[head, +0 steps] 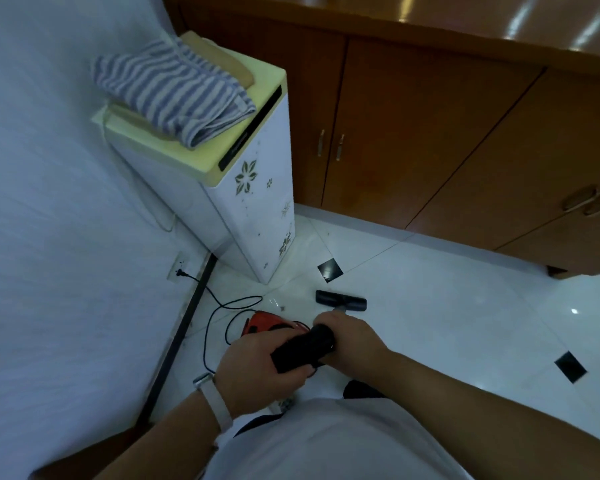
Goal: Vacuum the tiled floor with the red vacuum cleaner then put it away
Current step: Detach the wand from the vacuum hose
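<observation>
The red vacuum cleaner (pixel 262 323) shows its red body just beyond my hands, low over the white tiled floor (pixel 447 306). Its black handle (pixel 305 346) runs between both hands. My left hand (pixel 253 370) grips the handle's near end, a white band on that wrist. My right hand (pixel 350 337) curls round the far part of the handle. The black floor nozzle (pixel 340 299) lies flat on the tiles just past my right hand. A black power cord (pixel 215 306) loops over the floor to a wall socket (pixel 178 268).
A white appliance with flower print (pixel 257 202) stands by the wall, a striped towel (pixel 174 95) folded on top. Brown wooden cabinets (pixel 430 133) line the far side. The white wall (pixel 49 202) is on the left with a dark skirting strip (pixel 181 337). Small black inset tiles (pixel 329 270) dot the floor.
</observation>
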### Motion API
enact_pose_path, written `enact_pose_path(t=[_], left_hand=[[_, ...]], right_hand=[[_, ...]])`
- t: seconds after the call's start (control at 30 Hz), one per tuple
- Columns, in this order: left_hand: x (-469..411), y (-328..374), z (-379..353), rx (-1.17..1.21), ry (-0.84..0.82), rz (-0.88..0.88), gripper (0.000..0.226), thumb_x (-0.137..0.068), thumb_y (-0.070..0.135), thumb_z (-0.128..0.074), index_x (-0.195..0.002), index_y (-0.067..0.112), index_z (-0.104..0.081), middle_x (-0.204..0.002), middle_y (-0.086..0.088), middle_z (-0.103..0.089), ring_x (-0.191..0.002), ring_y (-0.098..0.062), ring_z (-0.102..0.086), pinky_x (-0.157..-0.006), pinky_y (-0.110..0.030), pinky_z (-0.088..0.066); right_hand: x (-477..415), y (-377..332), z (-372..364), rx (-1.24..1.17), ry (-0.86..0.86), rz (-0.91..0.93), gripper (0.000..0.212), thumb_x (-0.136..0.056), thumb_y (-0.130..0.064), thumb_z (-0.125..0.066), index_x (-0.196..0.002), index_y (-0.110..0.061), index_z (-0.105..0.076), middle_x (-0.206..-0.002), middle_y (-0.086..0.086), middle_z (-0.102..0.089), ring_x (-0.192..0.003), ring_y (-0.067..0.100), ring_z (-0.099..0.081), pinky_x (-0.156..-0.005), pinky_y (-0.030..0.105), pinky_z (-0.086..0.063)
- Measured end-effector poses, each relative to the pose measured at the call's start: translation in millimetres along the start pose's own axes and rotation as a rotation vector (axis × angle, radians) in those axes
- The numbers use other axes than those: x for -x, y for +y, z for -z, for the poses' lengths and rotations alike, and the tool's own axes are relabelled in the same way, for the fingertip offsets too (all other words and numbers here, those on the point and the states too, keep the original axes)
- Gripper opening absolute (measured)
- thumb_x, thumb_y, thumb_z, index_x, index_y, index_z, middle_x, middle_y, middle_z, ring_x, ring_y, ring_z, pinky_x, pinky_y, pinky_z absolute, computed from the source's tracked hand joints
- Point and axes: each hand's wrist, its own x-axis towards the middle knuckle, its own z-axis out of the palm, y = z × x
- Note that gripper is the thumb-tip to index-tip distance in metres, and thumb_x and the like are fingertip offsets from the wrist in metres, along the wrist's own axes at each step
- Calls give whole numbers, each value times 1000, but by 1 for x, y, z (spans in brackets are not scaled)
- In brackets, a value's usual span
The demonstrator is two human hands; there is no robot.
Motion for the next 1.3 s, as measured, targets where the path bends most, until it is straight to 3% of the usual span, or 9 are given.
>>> enact_pose_path(t=[0.1, 0.23, 0.5, 0.67, 0.8, 0.93, 1.0, 1.17, 1.3], left_hand=[[14, -20, 11, 5, -20, 9, 27, -70, 53, -64, -89, 34, -64, -65, 14, -60, -62, -5, -59, -51, -14, -45], [26, -43, 17, -16, -33, 30, 31, -71, 52, -64, -95, 32, -65, -70, 10, -64, -65, -7, -60, -54, -17, -49], [27, -59, 22, -31, -39, 95, 25, -77, 44, -68, -99, 32, -64, -77, 11, -66, -68, -5, -61, -59, -18, -51], [14, -60, 27, -31, -66, 123, 26, -78, 47, -66, -101, 37, -61, -77, 17, -63, -70, 0, -60, -60, -13, -48], [-1, -57, 29, 16, -48, 161, 28, -79, 45, -67, -105, 35, -62, -74, 20, -59, -67, 5, -57, -58, -8, -42], [-20, -53, 32, 10, -39, 194, 33, -79, 46, -68, -110, 36, -62, -78, 20, -61, -69, 6, -57, -59, -6, -42], [-31, -49, 33, -3, -38, 202, 36, -79, 46, -68, -112, 36, -62, -85, 17, -64, -75, 2, -59, -64, -11, -46], [-68, -38, 30, -19, -47, 215, 35, -77, 50, -66, -108, 34, -63, -85, 11, -69, -72, -3, -63, -69, -29, -55], [-100, -23, 25, -39, -48, 220, 29, -78, 48, -67, -104, 36, -63, -81, 13, -67, -69, -2, -61, -64, -22, -52]], right_hand=[[-6, -20, -18, 42, -25, -25, 21, -83, -29, -66, -81, -26, -46, -83, -9, -51, -73, 8, -50, -56, 16, -33], [-13, -42, -35, 40, -59, -81, 14, -85, -25, -64, -86, -28, -50, -90, -4, -60, -80, 8, -55, -66, 20, -36], [-29, -44, -41, -9, -32, -14, 23, -79, -20, -74, -99, -16, -62, -101, 0, -64, -87, 11, -59, -67, 22, -36], [-45, -39, -32, 22, -38, 31, 23, -79, -16, -73, -98, -11, -62, -101, 2, -63, -91, 16, -60, -75, 28, -47], [-66, -31, -22, 42, -71, 55, 31, -80, -17, -74, -109, -12, -63, -110, 1, -63, -97, 15, -59, -74, 20, -40], [-83, -18, -11, 20, -79, 42, 41, -83, -14, -71, -122, -14, -61, -120, -1, -62, -106, 16, -60, -86, 16, -40], [-91, -14, -4, 35, -91, 28, 31, -86, -14, -66, -116, -13, -62, -116, 1, -64, -103, 18, -62, -90, 22, -46], [-107, 10, 18, 65, -56, 56, 19, -81, -16, -69, -96, -12, -58, -104, 3, -62, -92, 21, -62, -69, 25, -40], [-117, 33, 40, 37, -33, 55, 22, -76, -19, -72, -87, -17, -53, -99, 2, -61, -87, 19, -61, -73, 32, -49]])
